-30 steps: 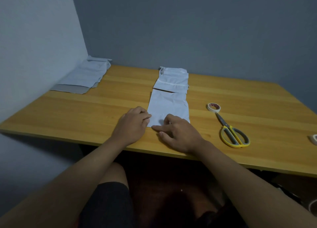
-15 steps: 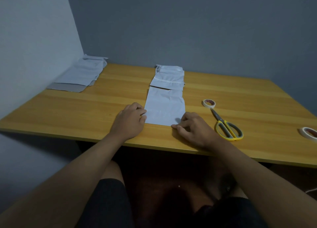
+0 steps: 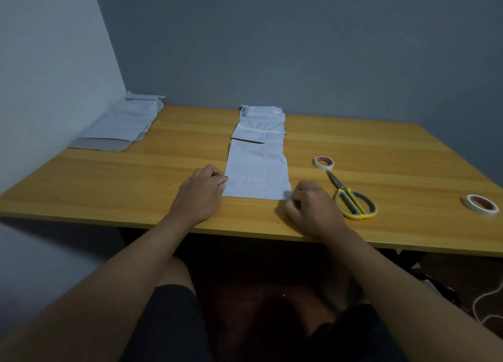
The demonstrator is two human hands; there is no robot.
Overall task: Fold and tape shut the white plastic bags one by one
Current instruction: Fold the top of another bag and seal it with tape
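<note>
A white plastic bag [image 3: 257, 171] lies flat on the wooden table [image 3: 136, 182], straight in front of me. My left hand [image 3: 201, 191] sits at the bag's near left corner, its curled fingers pinching the left edge. At the near right corner my right hand [image 3: 313, 208] has its fingers curled and pinches that corner. A stack of more white bags [image 3: 261, 123] lies just behind, its front edge overlapping the flat bag's far end.
A tape roll [image 3: 324, 163] and yellow-handled scissors [image 3: 352, 198] lie right of the bag. A second tape roll [image 3: 481, 204] sits at the far right. Another pile of white bags [image 3: 125, 125] rests at the back left against the wall.
My right hand slid along the bag's near edge from its left part to the right corner. My left hand stayed at the left corner.
</note>
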